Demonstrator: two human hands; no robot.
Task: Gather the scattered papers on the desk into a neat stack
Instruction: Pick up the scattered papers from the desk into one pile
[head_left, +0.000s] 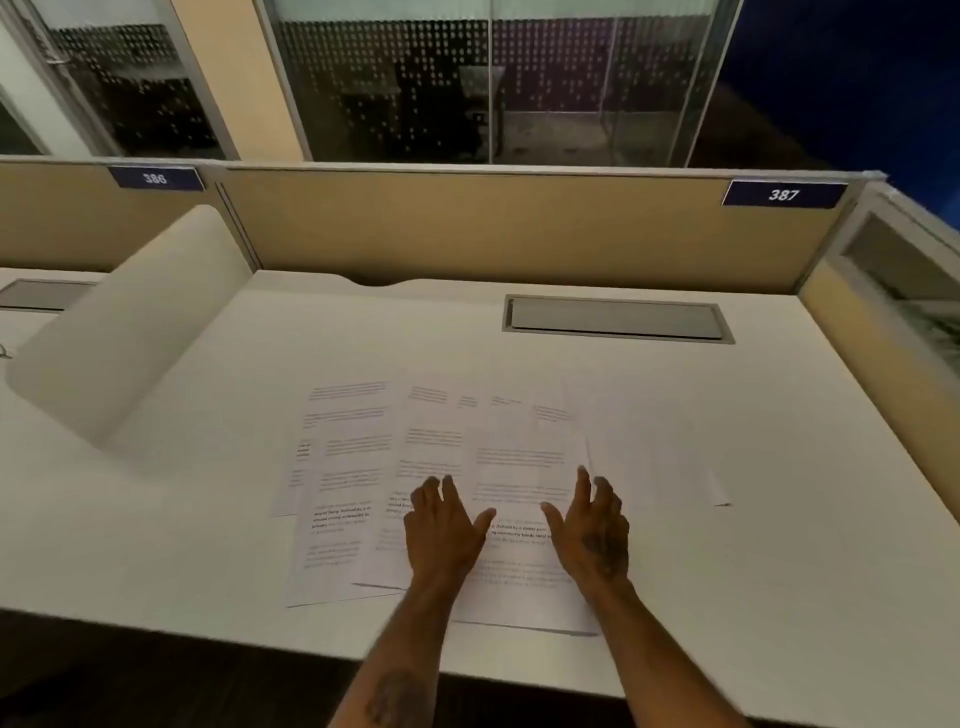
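Note:
Several printed white papers (353, 467) lie fanned and overlapping on the white desk (779, 571), spread from the middle left to the right. A blank-looking sheet (654, 457) sits at the right end of the spread. My left hand (441, 530) rests palm down, fingers apart, on the middle sheets. My right hand (592, 525) hovers or rests palm down on the front sheet (519, 467), fingers spread. Neither hand grips a sheet.
A grey cable hatch (615, 318) is set into the desk at the back right. A curved white divider (119, 332) rises on the left. Tan partition panels (493, 228) with the number plate 387 (783, 194) close the back. The desk's front edge runs below my wrists.

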